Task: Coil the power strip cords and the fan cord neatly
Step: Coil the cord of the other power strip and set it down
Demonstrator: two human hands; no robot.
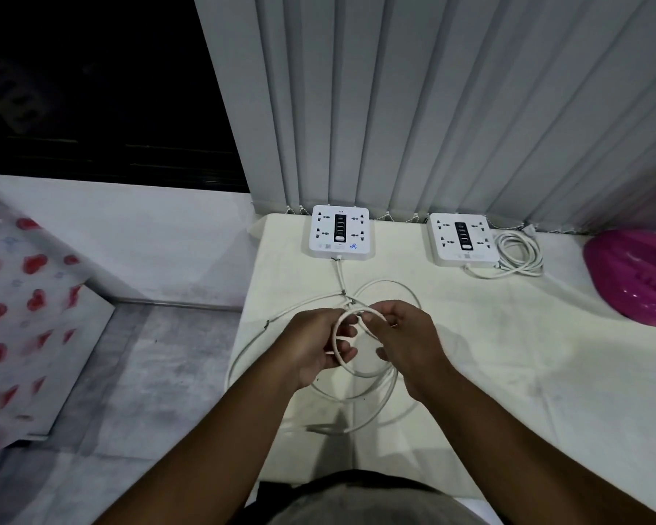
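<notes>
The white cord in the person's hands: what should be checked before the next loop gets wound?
1. Left hand holds the small loop of cord: ok.
2. Right hand pinches the cord at the top of the loop: ok.
3. Loose cord on the table is free of tangles: cannot tell, strands cross under the hands.
4. Left power strip lies flat with the cord attached: ok.
5. Right power strip has its coiled cord beside it, out of the way: ok.
</notes>
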